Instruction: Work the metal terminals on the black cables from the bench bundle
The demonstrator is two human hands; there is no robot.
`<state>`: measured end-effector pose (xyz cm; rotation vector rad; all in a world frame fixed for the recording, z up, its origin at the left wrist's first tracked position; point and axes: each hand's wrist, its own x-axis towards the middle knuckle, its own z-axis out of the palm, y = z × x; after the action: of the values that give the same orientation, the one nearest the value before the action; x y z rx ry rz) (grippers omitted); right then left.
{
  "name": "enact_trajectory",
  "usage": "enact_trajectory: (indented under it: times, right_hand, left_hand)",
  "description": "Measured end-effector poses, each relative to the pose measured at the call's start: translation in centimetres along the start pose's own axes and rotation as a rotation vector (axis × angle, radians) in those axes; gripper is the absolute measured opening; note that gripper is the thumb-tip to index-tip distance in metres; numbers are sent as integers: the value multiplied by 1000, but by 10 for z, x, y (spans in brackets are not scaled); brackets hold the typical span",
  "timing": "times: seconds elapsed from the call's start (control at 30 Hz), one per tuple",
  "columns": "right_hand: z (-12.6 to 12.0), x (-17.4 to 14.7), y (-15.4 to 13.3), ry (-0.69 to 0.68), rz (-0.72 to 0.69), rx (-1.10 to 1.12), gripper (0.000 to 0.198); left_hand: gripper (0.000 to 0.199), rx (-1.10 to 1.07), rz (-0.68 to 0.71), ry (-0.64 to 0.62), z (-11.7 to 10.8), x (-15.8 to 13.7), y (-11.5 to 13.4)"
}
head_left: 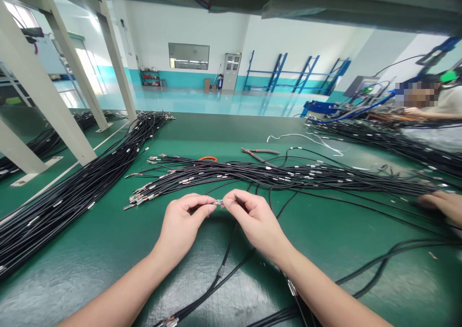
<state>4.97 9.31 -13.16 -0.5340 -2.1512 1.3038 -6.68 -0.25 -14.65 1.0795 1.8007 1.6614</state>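
Your left hand point(184, 219) and right hand point(252, 216) meet over the green table point(108, 240), both pinching one small metal terminal point(218, 202) between thumb and fingertips. Each grip is closed tight on it, the other fingers curled in. The terminal sits just above the table, right in front of the loose wire bundle point(274, 175). A black wire point(224, 259) runs from under your hands back toward you. Pliers point(258, 154) lie behind the bundle, well apart from your hands. A big wire pile point(72, 192) stretches along the left. Someone else's hand point(442, 204) rests on the wires at the far right.
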Motion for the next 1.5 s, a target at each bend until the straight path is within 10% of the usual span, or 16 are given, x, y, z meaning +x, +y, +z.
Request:
enact_trajectory:
  times: [0.73, 0.97, 1.3, 1.5]
  right_hand:
    - [-5, 6, 14, 90, 30, -208, 17]
    - [7, 26, 33, -84, 110, -779, 36]
    - [5, 34, 2, -457, 59, -904, 37]
    - [1, 122, -1, -232, -120, -895, 25]
  left_hand:
    - [11, 48, 86, -14, -12, 12, -5]
    - [16, -169, 33, 20, -12, 17, -20]
    - [37, -871, -200, 266, -32, 42, -39]
    - [32, -970, -212, 233, -33, 45, -43]
